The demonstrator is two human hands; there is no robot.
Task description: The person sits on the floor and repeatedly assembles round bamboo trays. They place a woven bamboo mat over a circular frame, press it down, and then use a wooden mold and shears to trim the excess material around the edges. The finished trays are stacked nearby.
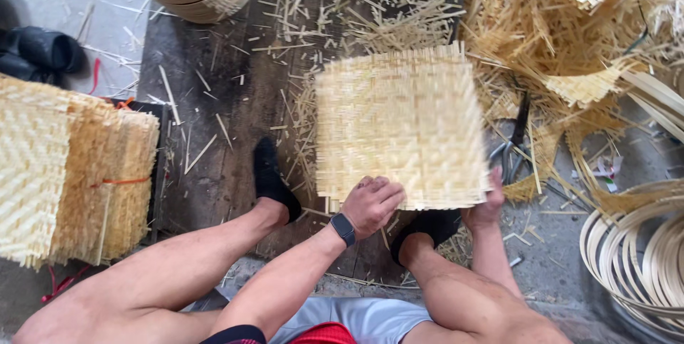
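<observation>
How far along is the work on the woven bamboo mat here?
Done: the square mat is fully woven, and a tied stack of mats stands aside. In hand: left hand and right hand grip its near edge. Left: edges look ragged; scissors and bamboo hoops lie unused.

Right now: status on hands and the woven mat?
Left hand gripping near edge of woven mat. Right hand gripping its near right corner. Scissors lie right of the mat, offcuts beyond it.

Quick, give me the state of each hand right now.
Left hand: closed on the near edge of the woven bamboo mat.
Right hand: gripping the mat's near right corner; fingers mostly hidden under it.
</observation>
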